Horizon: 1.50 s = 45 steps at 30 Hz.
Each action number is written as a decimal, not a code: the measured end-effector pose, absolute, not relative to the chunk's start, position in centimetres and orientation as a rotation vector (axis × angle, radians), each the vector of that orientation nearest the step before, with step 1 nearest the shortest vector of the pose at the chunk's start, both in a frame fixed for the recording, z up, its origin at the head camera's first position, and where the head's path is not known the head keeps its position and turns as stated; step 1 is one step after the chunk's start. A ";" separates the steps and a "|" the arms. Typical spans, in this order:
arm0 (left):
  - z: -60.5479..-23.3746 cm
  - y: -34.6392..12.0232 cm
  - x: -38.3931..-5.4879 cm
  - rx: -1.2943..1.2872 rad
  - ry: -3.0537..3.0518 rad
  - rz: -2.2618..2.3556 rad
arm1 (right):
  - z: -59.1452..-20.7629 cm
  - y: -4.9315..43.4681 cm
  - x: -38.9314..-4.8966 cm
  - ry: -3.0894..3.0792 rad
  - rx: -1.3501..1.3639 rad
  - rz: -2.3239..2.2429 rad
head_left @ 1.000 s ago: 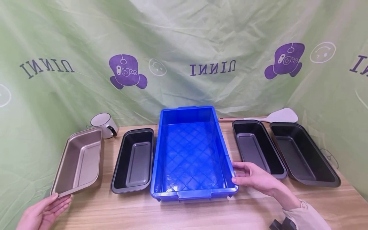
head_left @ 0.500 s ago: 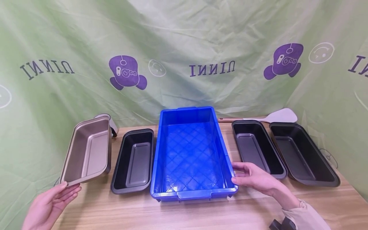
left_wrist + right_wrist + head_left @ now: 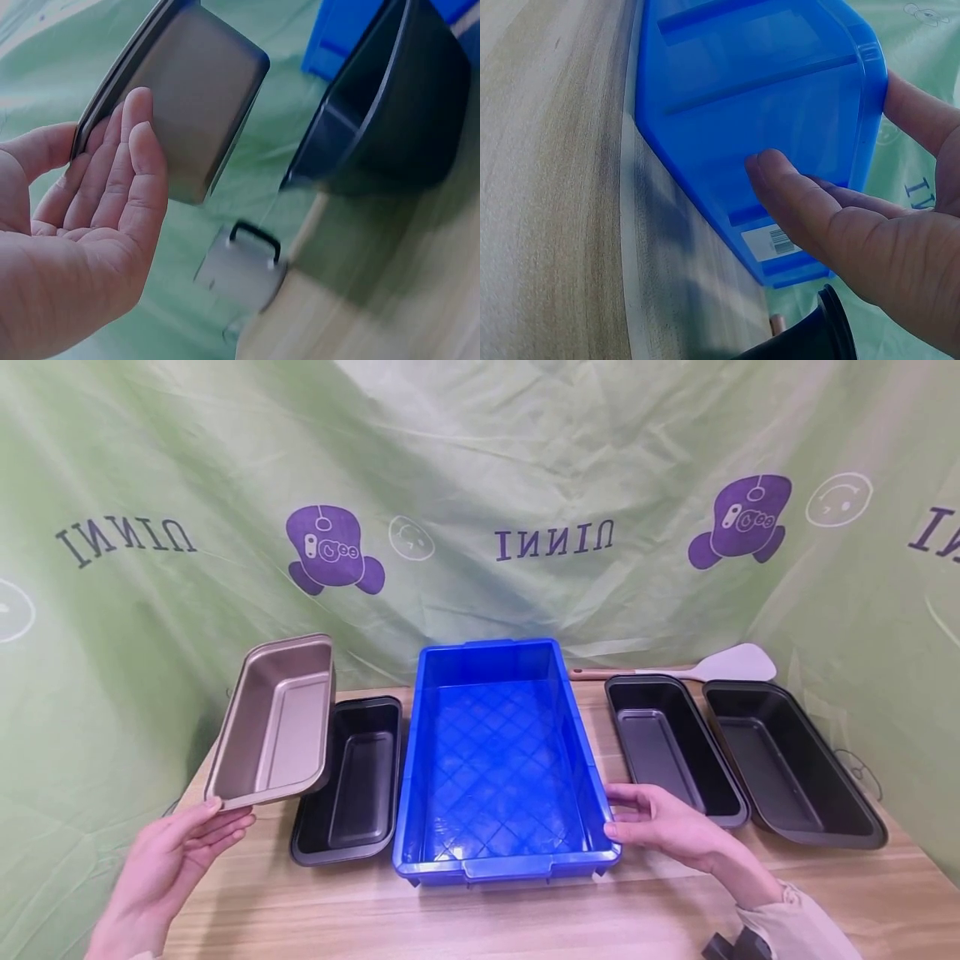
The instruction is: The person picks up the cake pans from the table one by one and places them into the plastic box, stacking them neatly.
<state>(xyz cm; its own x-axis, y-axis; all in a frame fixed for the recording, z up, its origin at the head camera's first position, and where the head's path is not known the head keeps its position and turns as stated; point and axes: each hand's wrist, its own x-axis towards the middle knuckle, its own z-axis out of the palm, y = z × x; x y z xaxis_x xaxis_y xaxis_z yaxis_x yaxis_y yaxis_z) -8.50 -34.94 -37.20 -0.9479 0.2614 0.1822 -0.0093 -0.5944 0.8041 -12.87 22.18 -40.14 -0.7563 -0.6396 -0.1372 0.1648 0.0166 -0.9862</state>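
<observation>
My left hand (image 3: 168, 860) pinches a champagne-coloured loaf pan (image 3: 277, 718) at its near end, thumb on the rim and fingers underneath. The pan is raised and tilted, overlapping a dark loaf pan (image 3: 363, 793) in the head view. In the left wrist view its outer wall (image 3: 202, 97) shows beyond my fingers. A blue plastic bin (image 3: 510, 866) stands mid-table with nothing in it. My right hand (image 3: 667, 827) grips its right rim near the front corner; in the right wrist view the thumb is at the rim and the fingers lie along the outer wall.
Two more dark loaf pans (image 3: 660, 743) (image 3: 795, 768) stand right of the bin. A white spatula (image 3: 738, 662) with a wooden handle lies behind them. A white mug (image 3: 244, 266) with a black handle shows in the left wrist view. Green printed cloth (image 3: 465, 585) hangs behind the table.
The champagne loaf pan has risen and moved right and away with my left hand, now covering the mug and part of the left dark pan. My right hand and the bin stay put.
</observation>
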 end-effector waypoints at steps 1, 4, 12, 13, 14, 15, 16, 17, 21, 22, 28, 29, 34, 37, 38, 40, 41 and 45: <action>-37.1 -34.6 -8.8 0.431 1.346 2.632 | -40.1 22.2 -12.9 1.725 -0.484 -1.797; -36.7 -33.3 -9.7 0.463 1.359 2.613 | -40.0 22.2 -12.9 1.741 -0.480 -1.793; -35.6 -29.6 -12.3 0.496 1.384 2.541 | -40.0 22.2 -12.9 1.733 -0.485 -1.799; -35.5 -29.2 -12.4 0.488 1.394 2.538 | -40.1 22.2 -12.9 1.731 -0.488 -1.801; -35.4 -28.8 -12.5 0.482 1.406 2.534 | -40.1 22.2 -12.9 1.727 -0.490 -1.804; -35.3 -28.3 -12.6 0.473 1.425 2.525 | -40.1 22.2 -12.9 1.725 -0.491 -1.805; -35.2 -27.9 -12.7 0.466 1.446 2.518 | -40.1 22.2 -12.9 1.725 -0.490 -1.805; -35.1 -27.5 -12.7 0.460 1.464 2.509 | -40.1 22.2 -12.9 1.728 -0.487 -1.805; -34.8 -25.8 -13.3 0.439 1.522 2.470 | -40.1 22.2 -12.8 1.742 -0.487 -1.807; -34.7 -25.4 -13.4 0.428 1.519 2.468 | -40.1 22.2 -12.8 1.745 -0.486 -1.808; -34.7 -23.2 -14.2 0.358 1.566 2.425 | -40.0 22.2 -12.9 1.738 -0.477 -1.801; -34.7 -22.8 -14.2 0.348 1.573 2.414 | -40.1 22.2 -12.9 1.738 -0.477 -1.799; -34.8 -20.9 -14.8 0.308 1.591 2.378 | -40.0 22.3 -13.0 1.737 -0.478 -1.798; -34.6 -19.7 -15.2 0.250 1.632 2.345 | -40.0 22.3 -12.9 1.739 -0.475 -1.801; -34.5 -19.3 -15.4 0.222 1.645 2.333 | -40.0 22.3 -12.9 1.736 -0.475 -1.803; -34.4 -18.6 -15.6 0.166 1.669 2.308 | -40.0 22.3 -12.9 1.731 -0.477 -1.807; -34.3 -18.3 -15.7 0.140 1.685 2.295 | -40.1 22.2 -12.9 1.726 -0.480 -1.810; -34.4 -17.2 -16.1 0.082 1.754 2.229 | -40.1 22.2 -12.9 1.711 -0.489 -1.812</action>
